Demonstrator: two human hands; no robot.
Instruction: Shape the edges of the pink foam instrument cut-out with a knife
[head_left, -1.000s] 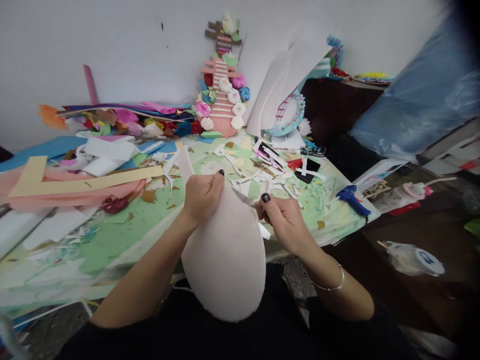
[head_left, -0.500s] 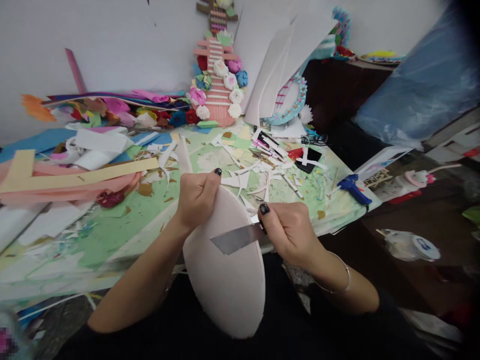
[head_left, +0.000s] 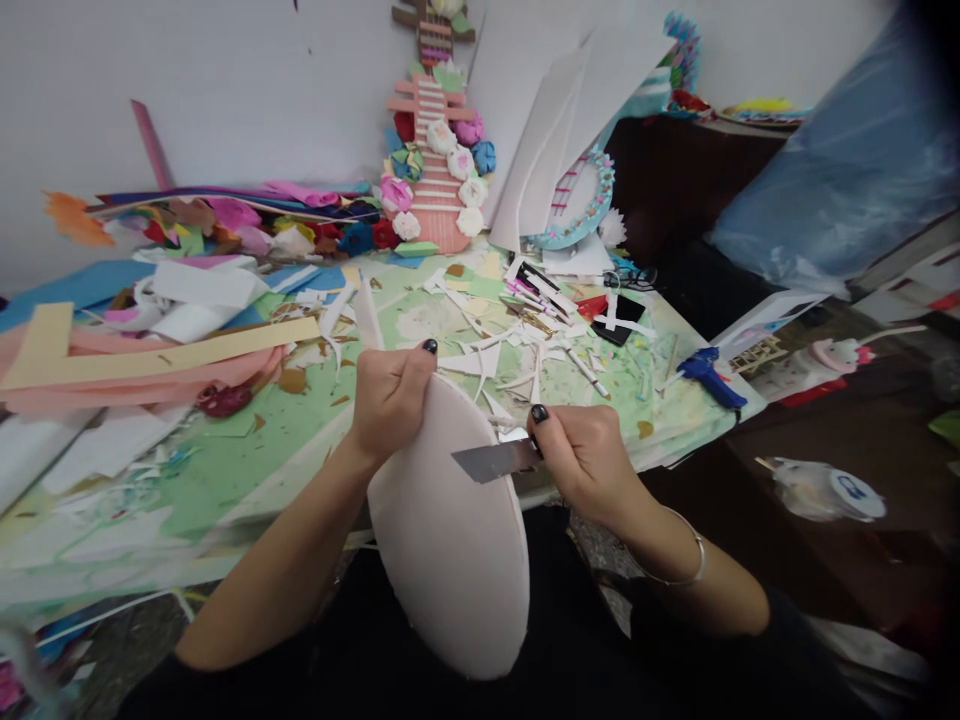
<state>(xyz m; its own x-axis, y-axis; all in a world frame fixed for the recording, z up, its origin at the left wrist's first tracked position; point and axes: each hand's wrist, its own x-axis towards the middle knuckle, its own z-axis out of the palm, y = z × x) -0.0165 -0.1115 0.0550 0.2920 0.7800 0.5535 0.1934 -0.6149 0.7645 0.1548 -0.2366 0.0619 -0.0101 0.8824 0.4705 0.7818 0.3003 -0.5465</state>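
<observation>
My left hand [head_left: 391, 400] is closed round the narrow upper end of a white foam board cutout [head_left: 450, 570], thumb on top. The cutout is pear-shaped, with a wide rounded lower part held tilted in front of my black clothing. In my right hand [head_left: 589, 455] is a blade [head_left: 491, 460], flat and metallic with a slanted tip; its handle is hidden in my fist. The blade lies across the right edge of the board, its tip over the pale face. Whether it cuts into the edge there I cannot tell.
White offcuts [head_left: 480, 360] litter the green tabletop [head_left: 285, 450]. A blue glue gun [head_left: 709, 377] lies near the right corner. Coloured paper [head_left: 165, 355] is heaped at left. Against the wall stands a pink instrument-shaped craft with paper flowers [head_left: 437, 190], beside leaning white sheets [head_left: 547, 140].
My right hand has drawn the blade a little to the right, so less of it overlaps the board. My left hand and the board have hardly moved.
</observation>
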